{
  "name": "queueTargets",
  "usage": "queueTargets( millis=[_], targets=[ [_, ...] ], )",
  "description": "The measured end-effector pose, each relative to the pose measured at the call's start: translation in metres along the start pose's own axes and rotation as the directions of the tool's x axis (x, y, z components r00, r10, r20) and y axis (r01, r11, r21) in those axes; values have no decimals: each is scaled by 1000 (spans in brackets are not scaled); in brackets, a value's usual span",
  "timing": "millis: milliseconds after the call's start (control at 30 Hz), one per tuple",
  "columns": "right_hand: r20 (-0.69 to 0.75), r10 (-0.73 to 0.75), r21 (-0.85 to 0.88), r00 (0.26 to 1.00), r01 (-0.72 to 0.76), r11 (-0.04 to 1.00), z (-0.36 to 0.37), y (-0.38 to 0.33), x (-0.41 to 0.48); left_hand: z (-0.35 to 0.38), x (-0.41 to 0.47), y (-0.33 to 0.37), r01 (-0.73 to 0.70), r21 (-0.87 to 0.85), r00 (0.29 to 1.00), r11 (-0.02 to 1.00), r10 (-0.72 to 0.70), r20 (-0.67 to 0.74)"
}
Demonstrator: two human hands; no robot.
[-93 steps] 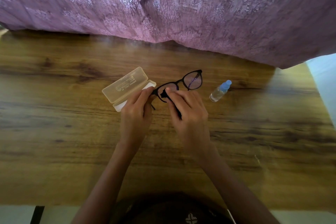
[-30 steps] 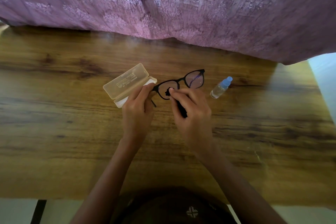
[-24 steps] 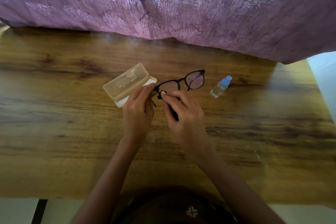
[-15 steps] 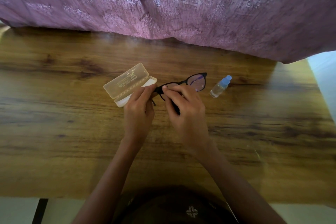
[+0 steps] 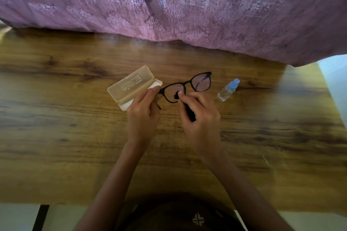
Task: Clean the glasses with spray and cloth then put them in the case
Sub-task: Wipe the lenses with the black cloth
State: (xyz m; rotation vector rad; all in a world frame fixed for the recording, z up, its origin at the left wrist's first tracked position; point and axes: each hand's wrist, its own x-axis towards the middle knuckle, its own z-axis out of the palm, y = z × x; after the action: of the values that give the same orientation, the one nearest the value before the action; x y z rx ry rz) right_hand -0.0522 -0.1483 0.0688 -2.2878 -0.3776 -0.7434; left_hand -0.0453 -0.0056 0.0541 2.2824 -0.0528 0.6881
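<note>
Black-framed glasses [image 5: 201, 82] are held up over the wooden table [image 5: 75, 137], lenses facing me. My left hand [image 5: 143, 112] pinches the frame at its left corner. My right hand [image 5: 200, 118] grips a small black cloth [image 5: 189, 112] and presses it against the left lens, a bit of cloth showing through the glass. The open translucent beige case [image 5: 129, 84] lies just left of my left hand, partly hidden by it. A small clear spray bottle [image 5: 228, 90] with a blue cap lies on its side to the right of the glasses.
A purple textured curtain [image 5: 187, 5] hangs along the table's far edge. The table's right edge [image 5: 330, 99] is near the bottle, with pale floor beyond. My lap is at the near edge.
My right hand rubbed the cloth back and forth over the left lens. The glasses tipped flatter half a second ago and now stand upright again. My left hand kept its hold.
</note>
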Motion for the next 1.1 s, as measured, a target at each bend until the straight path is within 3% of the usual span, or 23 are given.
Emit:
queueTargets(
  millis=[300, 600, 1100],
  targets=[
    [53, -62, -10, 997, 63, 998, 5, -13, -3, 0, 1, 0, 6, -2, 1000, 1000, -6, 29],
    [12, 7, -7, 1000, -7, 1000, -2, 4, 6, 1, 2, 0, 14, 16, 1000, 1000, -15, 12],
    [88, -94, 21, 992, 93, 995, 9, -15, 6, 0, 1, -1, 8, -12, 1000, 1000, -7, 6]
  ],
)
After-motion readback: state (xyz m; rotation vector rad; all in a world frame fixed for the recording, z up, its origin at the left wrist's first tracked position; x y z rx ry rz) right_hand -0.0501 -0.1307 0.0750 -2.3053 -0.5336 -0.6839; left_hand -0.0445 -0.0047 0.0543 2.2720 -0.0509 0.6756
